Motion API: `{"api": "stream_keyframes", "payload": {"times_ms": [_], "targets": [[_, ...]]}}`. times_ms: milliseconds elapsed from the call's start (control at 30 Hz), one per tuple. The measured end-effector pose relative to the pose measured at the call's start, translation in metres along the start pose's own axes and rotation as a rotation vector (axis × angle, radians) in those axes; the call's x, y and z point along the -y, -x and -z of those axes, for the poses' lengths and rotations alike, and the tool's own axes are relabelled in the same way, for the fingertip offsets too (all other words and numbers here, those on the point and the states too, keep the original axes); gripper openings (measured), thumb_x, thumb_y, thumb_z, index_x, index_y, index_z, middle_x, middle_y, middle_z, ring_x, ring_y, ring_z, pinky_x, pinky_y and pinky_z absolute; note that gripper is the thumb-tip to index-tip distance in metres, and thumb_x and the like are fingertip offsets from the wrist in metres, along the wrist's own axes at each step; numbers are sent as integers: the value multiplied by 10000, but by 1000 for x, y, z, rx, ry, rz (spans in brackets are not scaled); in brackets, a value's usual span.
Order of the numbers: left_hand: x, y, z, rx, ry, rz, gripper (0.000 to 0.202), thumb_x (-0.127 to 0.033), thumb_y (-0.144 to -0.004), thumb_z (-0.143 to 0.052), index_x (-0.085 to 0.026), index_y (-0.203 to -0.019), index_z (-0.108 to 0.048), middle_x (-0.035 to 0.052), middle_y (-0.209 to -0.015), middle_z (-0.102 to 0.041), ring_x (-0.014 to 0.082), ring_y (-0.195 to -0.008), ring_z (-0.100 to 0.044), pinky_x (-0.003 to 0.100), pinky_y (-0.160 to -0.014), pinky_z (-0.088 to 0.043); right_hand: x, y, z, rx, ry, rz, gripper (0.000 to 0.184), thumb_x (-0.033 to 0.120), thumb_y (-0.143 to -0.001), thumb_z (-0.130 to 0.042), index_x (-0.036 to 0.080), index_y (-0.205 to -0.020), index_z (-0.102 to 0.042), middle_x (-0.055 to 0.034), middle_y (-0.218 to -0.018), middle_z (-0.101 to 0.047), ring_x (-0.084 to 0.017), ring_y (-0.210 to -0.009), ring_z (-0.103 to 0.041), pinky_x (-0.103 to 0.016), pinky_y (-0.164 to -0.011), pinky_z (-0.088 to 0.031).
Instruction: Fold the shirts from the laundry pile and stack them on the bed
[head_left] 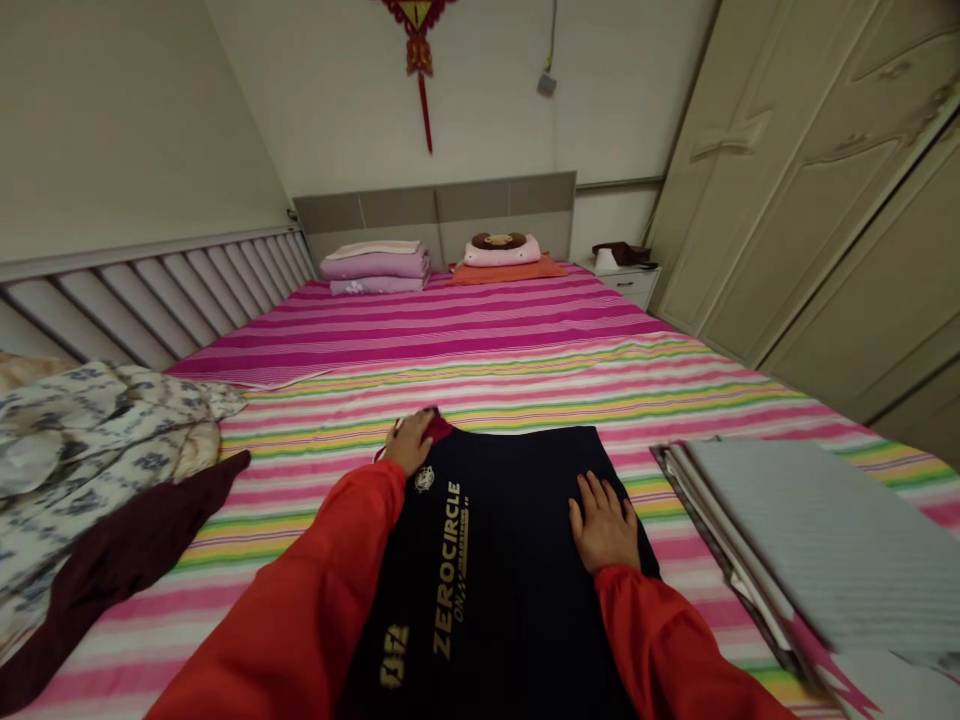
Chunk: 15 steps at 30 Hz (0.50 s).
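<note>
A dark navy garment point(510, 560) with gold "ZEROCIRCLE" lettering lies folded flat on the striped bed point(487, 370) right in front of me. My left hand point(411, 442) rests at its far left corner, fingers curled on the garment's red edge. My right hand point(602, 522) lies flat on the garment's right side with its fingers stretched out and holds nothing. Both my arms are in red sleeves.
A stack of folded grey bedding point(810, 540) lies at the right. A floral quilt point(90, 430) and a dark maroon cloth point(127, 560) lie at the left. Folded purple blankets point(375, 268) and a pillow point(502, 255) sit at the headboard. Wardrobe doors point(840, 190) line the right wall.
</note>
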<state>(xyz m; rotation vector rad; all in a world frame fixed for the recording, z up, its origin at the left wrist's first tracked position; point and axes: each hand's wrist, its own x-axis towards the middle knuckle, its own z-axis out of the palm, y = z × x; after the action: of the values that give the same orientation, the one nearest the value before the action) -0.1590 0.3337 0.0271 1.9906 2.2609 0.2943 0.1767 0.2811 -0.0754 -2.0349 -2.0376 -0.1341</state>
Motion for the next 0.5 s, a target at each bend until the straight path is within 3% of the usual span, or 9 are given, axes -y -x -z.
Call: {"api": "stream_keyframes", "payload": {"times_ms": [67,133,167,267,333,367,433,500], "targets": [[-11,-7,0,-208,106,54,569,-292,-913,-333,-169,-1467,-298,152,-1494,-384,264,-1427,-249,494,-1110,-278,0,0,1,4,1,-2,536,355,-948,-246,181,-1404,-470,-59,-1477,-440,-249,-1342,-371,-462,-1087,-241],[-31,7,-14,-312,244,-20,588,-312,-929,-304,-133,-1486,-245,161,-1546,-285,242,-1454,-171,470,-1135,-254,1,0,1,7,3,-5,532,350,-948,-254,179,-1398,-477,-60,-1473,-445,-249,-1340,-374,-458,-1087,-241],[-42,20,-26,-283,296,-115,580,-327,-938,-293,-142,-1486,-253,148,-1558,-263,224,-1454,-175,447,-1141,-253,1,0,1,4,4,-8,529,348,-948,-255,179,-1396,-479,-59,-1471,-448,-248,-1338,-376,-457,-1087,-240],[-60,64,-67,7,304,-405,540,-373,-953,-284,-253,-1478,-292,69,-1574,-253,207,-1443,-217,463,-1140,-260,1,1,-1,-14,2,-10,523,344,-952,-253,180,-1393,-482,-58,-1470,-449,-246,-1337,-377,-454,-1091,-233],[-48,80,-84,123,230,-469,520,-376,-947,-320,-303,-1463,-323,32,-1560,-292,212,-1435,-244,485,-1141,-251,0,1,-1,-21,1,-6,522,344,-955,-250,177,-1392,-482,-60,-1472,-447,-246,-1340,-374,-454,-1094,-229],[-35,81,-86,136,177,-440,511,-369,-940,-348,-304,-1447,-357,29,-1547,-323,216,-1428,-261,479,-1143,-249,0,1,-1,-19,1,-3,523,345,-954,-252,175,-1391,-483,-61,-1471,-448,-248,-1340,-374,-455,-1093,-230],[2,72,-79,76,64,-246,483,-348,-920,-406,-280,-1397,-449,39,-1509,-393,215,-1408,-308,432,-1143,-261,0,1,0,-12,1,-3,524,345,-950,-258,172,-1389,-485,-61,-1470,-450,-251,-1340,-375,-458,-1091,-236],[39,57,-64,-49,-24,54,463,-323,-915,-410,-251,-1365,-495,67,-1476,-442,217,-1392,-337,405,-1131,-284,-1,0,0,-5,0,-8,527,343,-945,-263,171,-1392,-483,-58,-1472,-447,-251,-1342,-372,-460,-1090,-239]]}}
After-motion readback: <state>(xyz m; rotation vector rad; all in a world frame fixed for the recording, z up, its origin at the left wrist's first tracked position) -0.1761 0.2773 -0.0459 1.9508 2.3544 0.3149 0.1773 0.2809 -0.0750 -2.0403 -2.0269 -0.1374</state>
